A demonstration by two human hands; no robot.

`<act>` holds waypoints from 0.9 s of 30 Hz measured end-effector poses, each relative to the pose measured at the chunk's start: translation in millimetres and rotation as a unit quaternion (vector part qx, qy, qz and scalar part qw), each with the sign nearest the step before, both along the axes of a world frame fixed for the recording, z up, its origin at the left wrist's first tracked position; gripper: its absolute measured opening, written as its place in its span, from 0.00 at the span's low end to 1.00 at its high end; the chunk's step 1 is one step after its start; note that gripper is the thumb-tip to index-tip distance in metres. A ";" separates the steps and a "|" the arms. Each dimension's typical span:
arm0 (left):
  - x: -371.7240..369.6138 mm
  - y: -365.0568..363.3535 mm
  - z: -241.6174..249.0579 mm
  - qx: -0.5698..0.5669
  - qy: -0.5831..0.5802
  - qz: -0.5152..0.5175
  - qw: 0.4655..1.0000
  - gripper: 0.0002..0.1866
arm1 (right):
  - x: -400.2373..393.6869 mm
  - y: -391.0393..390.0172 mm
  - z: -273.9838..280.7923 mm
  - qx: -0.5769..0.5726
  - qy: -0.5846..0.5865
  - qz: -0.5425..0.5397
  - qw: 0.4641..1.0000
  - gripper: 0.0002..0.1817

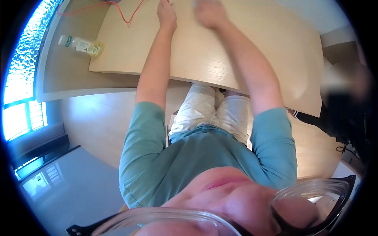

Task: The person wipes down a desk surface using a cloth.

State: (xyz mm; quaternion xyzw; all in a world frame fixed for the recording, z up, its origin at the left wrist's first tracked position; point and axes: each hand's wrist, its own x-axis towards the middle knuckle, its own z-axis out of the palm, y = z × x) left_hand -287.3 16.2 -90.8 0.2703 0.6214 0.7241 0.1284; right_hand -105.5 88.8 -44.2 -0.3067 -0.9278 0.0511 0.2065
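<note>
Both arms reach forward over a light wooden desk (204, 55). My left hand (167, 16) is at the top edge of the view, its fingers closed near a small pale thing too small to make out. To its right, my right hand (210, 12) is smeared by motion, and its fingers cannot be read. A thin red cord (122, 15) runs in a loose curve on the desk's left part, close to my left hand. Whether the cord reaches either hand is not visible.
A clear bottle with a white cap (83, 45) lies on its side at the desk's left end, beside the window ledge (63, 84). At the right, another person in dark clothes (342, 114) is close to the desk's edge. A grey panel (75, 188) stands at the lower left.
</note>
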 end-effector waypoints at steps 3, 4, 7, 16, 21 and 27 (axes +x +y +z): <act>7.0 4.6 2.6 0.010 -0.008 -0.014 1.000 0.30 | 94.0 86.4 -11.6 0.047 0.054 -0.122 0.990 0.22; 6.6 8.6 8.2 0.016 -0.017 -0.012 1.000 0.30 | 139.7 132.4 -20.5 -0.080 -0.043 -0.189 0.978 0.34; 11.0 4.2 11.1 -0.028 0.037 -0.009 0.999 0.27 | 289.7 200.0 -39.8 -0.022 -0.089 -0.309 0.947 0.37; 15.9 -4.3 30.0 -0.143 0.100 0.042 0.984 0.25 | 447.9 186.1 -29.0 -0.090 -0.138 -0.509 0.845 0.39; 8.7 5.2 4.6 -0.050 0.084 -0.001 0.995 0.22 | 266.7 149.7 -49.6 -0.091 -0.162 -0.245 0.951 0.29; 0.0 12.1 -14.1 -0.052 0.020 -0.054 0.997 0.20 | 43.1 -54.4 -42.5 0.007 0.073 -0.052 0.996 0.26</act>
